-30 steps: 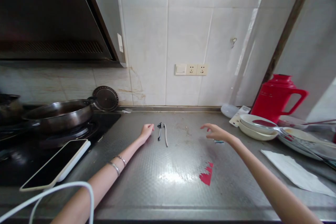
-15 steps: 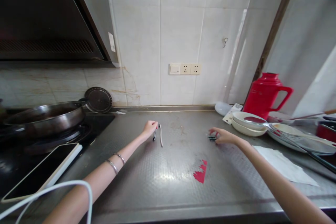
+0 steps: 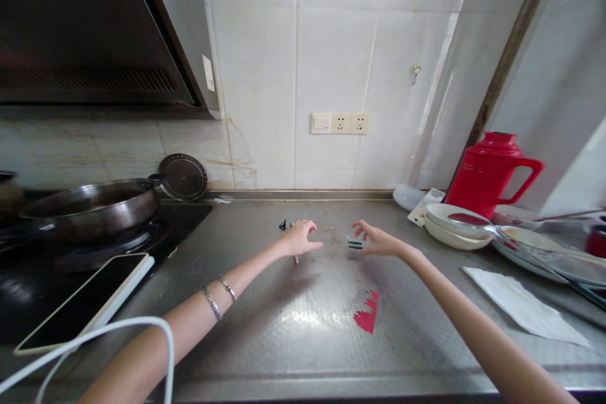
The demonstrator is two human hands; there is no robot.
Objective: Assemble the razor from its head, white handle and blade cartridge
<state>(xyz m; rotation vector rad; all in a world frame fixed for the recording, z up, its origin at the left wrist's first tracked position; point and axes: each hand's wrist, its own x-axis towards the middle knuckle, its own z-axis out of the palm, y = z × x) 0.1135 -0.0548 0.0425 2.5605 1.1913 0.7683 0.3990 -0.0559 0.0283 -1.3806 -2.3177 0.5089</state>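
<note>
My left hand (image 3: pixel 300 240) is over the middle of the steel counter, thumb and fingers spread, holding nothing. Beside its fingers lies a small black object (image 3: pixel 283 225), too small to name. The end of a thin whitish cord-like strip (image 3: pixel 296 259) shows under the hand, which covers the rest. Facing it, my right hand (image 3: pixel 379 242) has its fingers curved and apart. Close to its thumb is a small piece with two dark bars (image 3: pixel 355 245), whose kind I cannot make out; it appears to lie on the counter.
A torn red scrap (image 3: pixel 367 314) sticks to the counter nearer me. Left are a phone (image 3: pixel 85 303), a white cable (image 3: pixel 142 322) and a pan (image 3: pixel 95 211) on the stove. Right are stacked bowls (image 3: pixel 457 237), a red thermos (image 3: pixel 487 173) and a white paper sheet (image 3: pixel 525 306).
My left hand has let go of the small black object and moved right, fingers opening. My right hand has moved left, and the dark-barred piece now lies further left.
</note>
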